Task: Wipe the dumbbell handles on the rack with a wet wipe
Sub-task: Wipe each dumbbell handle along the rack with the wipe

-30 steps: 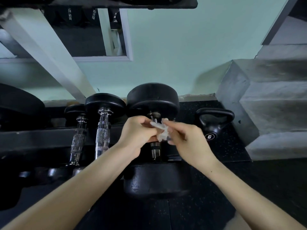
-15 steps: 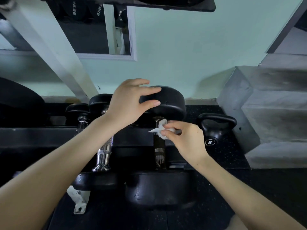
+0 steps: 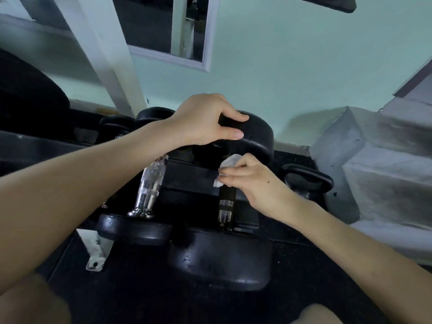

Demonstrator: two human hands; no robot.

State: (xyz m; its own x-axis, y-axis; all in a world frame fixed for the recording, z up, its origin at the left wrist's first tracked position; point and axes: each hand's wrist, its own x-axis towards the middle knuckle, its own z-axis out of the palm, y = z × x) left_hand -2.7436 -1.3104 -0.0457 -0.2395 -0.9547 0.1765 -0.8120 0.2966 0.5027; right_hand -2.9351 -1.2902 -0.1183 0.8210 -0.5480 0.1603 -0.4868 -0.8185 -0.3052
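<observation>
My right hand (image 3: 254,181) pinches the wet wipe (image 3: 230,161) atop the big dumbbell's handle (image 3: 226,202); my left hand (image 3: 205,122) grips its far head (image 3: 257,136). I judge this wipe is barely begun.

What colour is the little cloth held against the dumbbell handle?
White; the wet wipe shows best in the head view.

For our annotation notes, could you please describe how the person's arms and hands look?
Both forearms are bare to the frame edge; no sleeves show. The left hand and right hand wear no gloves, rings, watch or bands. The right hand's back has one small dark spot.
</observation>
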